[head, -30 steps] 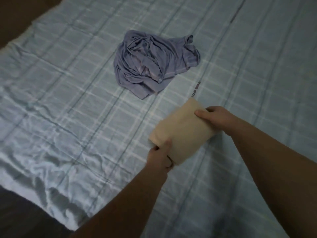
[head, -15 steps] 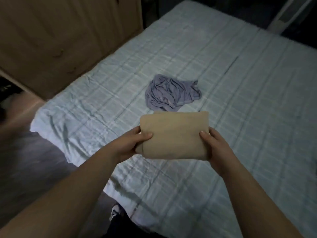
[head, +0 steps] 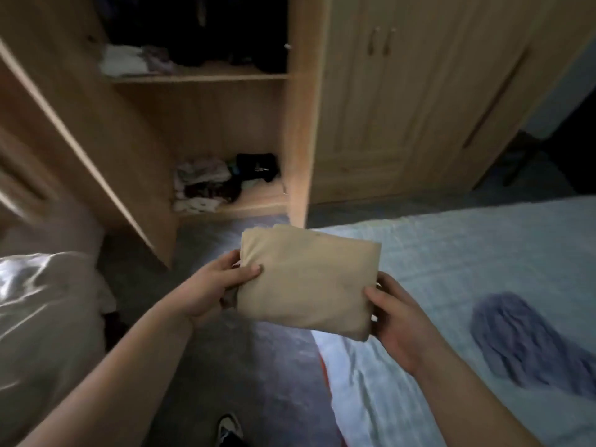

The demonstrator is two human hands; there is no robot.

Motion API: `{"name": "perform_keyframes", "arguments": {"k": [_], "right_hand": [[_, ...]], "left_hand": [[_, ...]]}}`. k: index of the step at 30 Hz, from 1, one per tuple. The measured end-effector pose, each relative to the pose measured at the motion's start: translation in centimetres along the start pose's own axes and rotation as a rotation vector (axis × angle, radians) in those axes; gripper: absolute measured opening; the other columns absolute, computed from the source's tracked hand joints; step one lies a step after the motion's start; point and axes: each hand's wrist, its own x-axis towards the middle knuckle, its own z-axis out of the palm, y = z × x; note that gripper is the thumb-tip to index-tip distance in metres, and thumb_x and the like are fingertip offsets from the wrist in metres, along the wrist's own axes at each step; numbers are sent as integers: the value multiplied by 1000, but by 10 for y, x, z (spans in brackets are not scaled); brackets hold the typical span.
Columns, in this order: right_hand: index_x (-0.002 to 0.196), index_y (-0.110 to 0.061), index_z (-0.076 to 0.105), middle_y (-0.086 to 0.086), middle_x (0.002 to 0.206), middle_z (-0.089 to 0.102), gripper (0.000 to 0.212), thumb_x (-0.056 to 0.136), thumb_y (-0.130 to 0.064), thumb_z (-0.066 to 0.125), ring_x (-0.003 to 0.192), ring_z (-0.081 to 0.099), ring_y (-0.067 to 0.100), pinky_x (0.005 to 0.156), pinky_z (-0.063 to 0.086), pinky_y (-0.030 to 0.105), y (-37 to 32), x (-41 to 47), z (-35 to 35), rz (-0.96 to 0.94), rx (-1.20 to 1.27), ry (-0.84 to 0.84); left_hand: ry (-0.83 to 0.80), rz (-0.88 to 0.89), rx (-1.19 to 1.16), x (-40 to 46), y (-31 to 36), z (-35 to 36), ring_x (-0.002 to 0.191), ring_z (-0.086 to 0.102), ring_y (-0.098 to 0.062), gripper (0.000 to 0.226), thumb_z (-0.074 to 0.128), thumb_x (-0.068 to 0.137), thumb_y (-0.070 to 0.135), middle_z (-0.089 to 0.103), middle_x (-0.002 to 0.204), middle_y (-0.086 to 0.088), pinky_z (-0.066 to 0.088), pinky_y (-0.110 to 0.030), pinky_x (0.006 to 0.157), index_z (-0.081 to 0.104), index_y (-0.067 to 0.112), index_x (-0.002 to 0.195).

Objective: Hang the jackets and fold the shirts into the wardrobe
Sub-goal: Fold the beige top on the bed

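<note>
A folded beige shirt (head: 306,282) is held in the air over the floor between the bed and the wardrobe. My left hand (head: 216,285) grips its left edge, thumb on top. My right hand (head: 392,308) grips its right edge, fingers underneath. The wooden wardrobe (head: 300,124) stands open ahead, with clothes piled on its upper shelf (head: 200,77) and its bottom shelf (head: 251,201). A crumpled blue-grey shirt (head: 522,337) lies on the bed at the right.
The bed with a light blue checked sheet (head: 467,253) fills the lower right. An open wardrobe door (head: 74,137) juts out at the left. Closed wardrobe doors (head: 403,91) are on the right. A pale shiny bundle (head: 42,317) sits at the left; my shoe (head: 229,429) is on the grey floor.
I lifted the folded beige shirt off the bed with both hands and turned left from the bed to face the open wardrobe. The blue-grey shirt stayed on the bed.
</note>
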Motion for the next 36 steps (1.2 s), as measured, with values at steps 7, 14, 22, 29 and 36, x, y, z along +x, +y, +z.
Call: {"name": "perform_keyframes", "arguments": {"k": [7, 14, 22, 29, 36], "right_hand": [[118, -14, 63, 11, 109, 68, 25, 96, -11, 53, 88, 65, 25, 63, 50, 35, -6, 120, 218, 32, -70, -189], [117, -21, 68, 9, 120, 68, 25, 94, -19, 59, 105, 64, 29, 72, 53, 37, -26, 210, 309, 37, -144, -243], [118, -24, 68, 4, 114, 71, 25, 94, -23, 59, 106, 65, 30, 75, 53, 40, -63, 347, 338, -1, -219, -292], [120, -24, 66, 4, 116, 71, 26, 95, -24, 59, 107, 66, 26, 74, 53, 38, -130, 503, 359, -33, -226, -349], [117, -23, 68, -2, 109, 74, 22, 97, -21, 58, 100, 70, 17, 78, 52, 35, -168, 628, 411, -57, -279, -371]], "left_hand": [[296, 188, -92, -42, 79, -189, 120, 59, -37, 67, 84, 66, 32, 65, 126, -18, 37, -63, 106, 61, 11, 126], [456, 243, -118, -20, 121, -264, 114, 64, -32, 33, 66, 91, 18, 68, 121, -16, 51, -47, 95, 62, 8, 122], [526, 270, -59, 95, 171, -320, 117, 61, -37, 50, 75, 78, 34, 69, 119, -17, 45, -54, 102, 65, 8, 119], [597, 279, 10, 220, 255, -350, 111, 65, -35, 64, 84, 67, 49, 71, 116, -14, 47, -61, 99, 67, 15, 119], [766, 242, 72, 312, 317, -400, 102, 70, -33, 56, 81, 64, 53, 74, 106, -9, 55, -58, 88, 71, 20, 109]]}}
